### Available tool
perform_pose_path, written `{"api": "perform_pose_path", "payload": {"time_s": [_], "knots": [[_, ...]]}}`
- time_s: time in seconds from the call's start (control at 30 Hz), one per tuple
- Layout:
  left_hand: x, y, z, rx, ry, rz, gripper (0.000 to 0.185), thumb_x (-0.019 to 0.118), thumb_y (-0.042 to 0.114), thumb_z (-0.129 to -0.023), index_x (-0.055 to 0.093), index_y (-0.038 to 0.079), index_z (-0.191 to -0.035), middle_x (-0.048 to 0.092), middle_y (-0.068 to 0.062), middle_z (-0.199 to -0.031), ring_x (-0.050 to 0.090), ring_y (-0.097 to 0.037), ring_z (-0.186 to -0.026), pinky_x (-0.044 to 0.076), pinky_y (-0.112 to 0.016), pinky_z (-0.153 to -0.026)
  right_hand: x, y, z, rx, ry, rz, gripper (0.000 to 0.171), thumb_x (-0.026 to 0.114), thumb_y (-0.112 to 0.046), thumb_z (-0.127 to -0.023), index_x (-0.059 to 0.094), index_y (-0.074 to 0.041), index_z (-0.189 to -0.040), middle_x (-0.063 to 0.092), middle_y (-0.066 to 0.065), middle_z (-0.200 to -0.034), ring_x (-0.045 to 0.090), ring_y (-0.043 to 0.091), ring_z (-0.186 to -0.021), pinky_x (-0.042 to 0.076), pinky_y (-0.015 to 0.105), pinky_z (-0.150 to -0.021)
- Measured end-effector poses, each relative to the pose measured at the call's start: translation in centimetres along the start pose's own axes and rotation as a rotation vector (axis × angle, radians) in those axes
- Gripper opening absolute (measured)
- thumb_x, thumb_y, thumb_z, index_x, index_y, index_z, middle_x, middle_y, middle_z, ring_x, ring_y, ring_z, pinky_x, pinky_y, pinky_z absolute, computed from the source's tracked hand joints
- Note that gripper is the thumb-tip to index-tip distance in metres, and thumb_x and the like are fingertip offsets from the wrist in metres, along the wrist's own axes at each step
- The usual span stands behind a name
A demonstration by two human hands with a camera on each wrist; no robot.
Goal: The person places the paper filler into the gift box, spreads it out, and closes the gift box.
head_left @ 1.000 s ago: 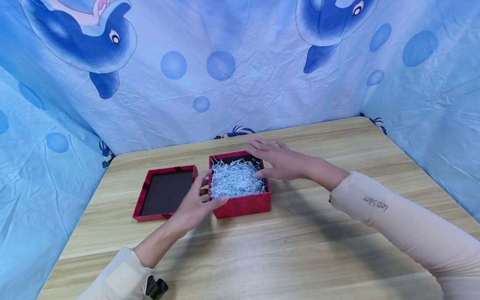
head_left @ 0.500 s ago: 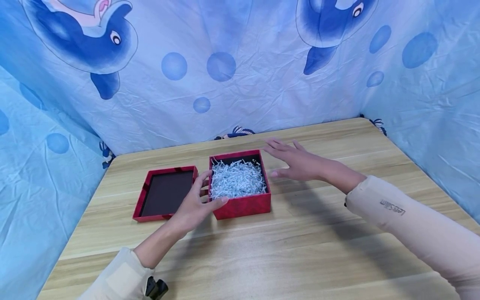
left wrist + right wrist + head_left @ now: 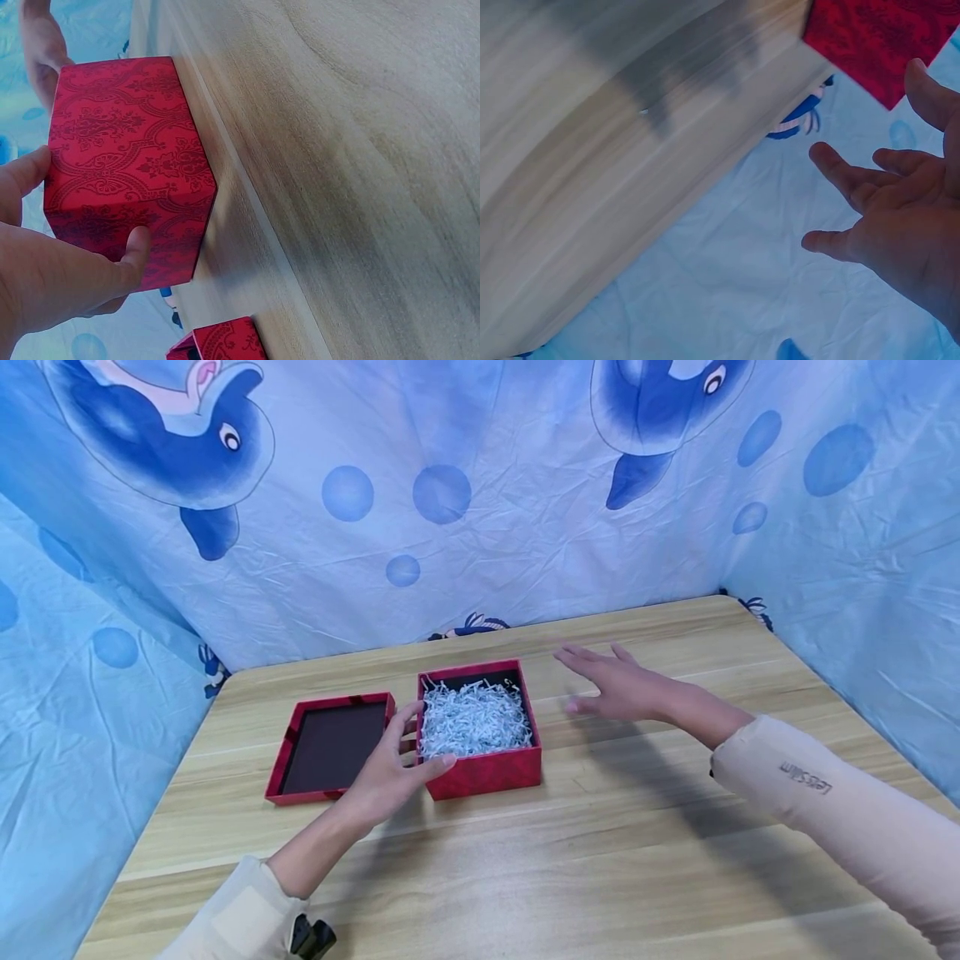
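Since a second ago my right hand (image 3: 618, 687) has pulled away from over the open square red patterned cardboard box (image 3: 480, 767); it was above the box's far right corner then, and now it hovers over the bare pale wooden tabletop (image 3: 615, 852) to the right of the box, clear of it. Its fingers are spread wide and straight, palm down, holding nothing; the right wrist view shows the same splayed fingers (image 3: 844, 174) with a corner of the red box beyond them.

My left hand (image 3: 390, 768) has not shifted. It grips the box at its near left corner, thumb laid along the front wall and fingers curled up against the left wall. In the left wrist view the thumb (image 3: 135, 251) presses on the patterned side, close to the corner edge.

The box sits about the middle of the table, filled with shredded white-blue paper strips (image 3: 472, 720) that reach close to the rim. Just to its left lies the matching red lid (image 3: 330, 747), turned upside down so its dark brown inside faces up; my left hand lies between lid and box.

Behind the table hangs a wrinkled blue cloth backdrop printed with cartoon dolphins and bubbles (image 3: 442, 493).
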State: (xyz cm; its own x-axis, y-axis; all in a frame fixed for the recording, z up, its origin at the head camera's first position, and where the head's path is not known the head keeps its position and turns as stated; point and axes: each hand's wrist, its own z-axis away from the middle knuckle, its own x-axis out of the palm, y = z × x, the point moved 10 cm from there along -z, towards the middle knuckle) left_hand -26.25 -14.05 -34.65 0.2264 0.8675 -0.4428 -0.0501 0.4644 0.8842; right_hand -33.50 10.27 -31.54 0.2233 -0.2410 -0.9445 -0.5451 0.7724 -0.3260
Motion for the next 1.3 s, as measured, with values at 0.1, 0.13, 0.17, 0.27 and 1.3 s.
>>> {"api": "perform_pose_path", "payload": {"time_s": [0.1, 0.13, 0.17, 0.27, 1.3], "knots": [[-0.1, -0.7, -0.4, 0.013, 0.009, -0.014, 0.089, 0.070, 0.043, -0.069, 0.015, 0.032, -0.138, 0.028, -0.003, -0.134, 0.035, -0.031, -0.119, 0.047, -0.040, -0.081, -0.1, 1.2, 0.1, 0.024, 0.019, -0.023, 0.077, 0.058, -0.044, -0.080, 0.020, -0.014, -0.140, 0.024, 0.010, -0.142, 0.029, 0.027, -0.127, 0.006, 0.056, -0.101], [-0.1, -0.8, -0.5, 0.017, 0.011, -0.016, 0.089, 0.070, 0.044, -0.069, 0.015, 0.033, -0.138, 0.028, -0.002, -0.134, 0.035, -0.031, -0.119, 0.047, -0.040, -0.081, -0.1, 1.6, 0.2, 0.025, 0.024, -0.033, 0.076, 0.059, -0.042, -0.080, 0.022, -0.013, -0.140, 0.027, 0.010, -0.141, 0.032, 0.028, -0.124, 0.010, 0.055, -0.101], [-0.2, -0.8, -0.5, 0.018, 0.014, -0.018, 0.089, 0.070, 0.044, -0.068, 0.015, 0.033, -0.137, 0.028, -0.002, -0.134, 0.036, -0.031, -0.119, 0.047, -0.040, -0.081, -0.1, 2.0, 0.2, 0.023, 0.028, -0.045, 0.075, 0.060, -0.040, -0.080, 0.024, -0.012, -0.139, 0.029, 0.012, -0.140, 0.036, 0.029, -0.122, 0.015, 0.054, -0.101], [-0.2, -1.0, -0.5, 0.017, 0.018, -0.019, 0.089, 0.070, 0.045, -0.068, 0.015, 0.033, -0.137, 0.028, -0.002, -0.134, 0.036, -0.031, -0.119, 0.047, -0.041, -0.081, 0.0, 3.0, 0.3, 0.019, 0.049, -0.071, 0.072, 0.063, -0.035, -0.079, 0.028, -0.009, -0.138, 0.034, 0.013, -0.137, 0.043, 0.030, -0.115, 0.028, 0.049, -0.098], [-0.1, -0.9, -0.4, 0.015, 0.018, -0.017, 0.089, 0.071, 0.044, -0.068, 0.016, 0.034, -0.137, 0.030, -0.001, -0.133, 0.036, -0.031, -0.119, 0.046, -0.041, -0.082, 1.6, 8.6, 2.9, 0.029, 0.121, -0.156, 0.057, 0.069, -0.013, -0.075, 0.045, 0.001, -0.125, 0.049, 0.019, -0.120, 0.048, 0.033, -0.106, 0.039, 0.049, -0.086]]}}
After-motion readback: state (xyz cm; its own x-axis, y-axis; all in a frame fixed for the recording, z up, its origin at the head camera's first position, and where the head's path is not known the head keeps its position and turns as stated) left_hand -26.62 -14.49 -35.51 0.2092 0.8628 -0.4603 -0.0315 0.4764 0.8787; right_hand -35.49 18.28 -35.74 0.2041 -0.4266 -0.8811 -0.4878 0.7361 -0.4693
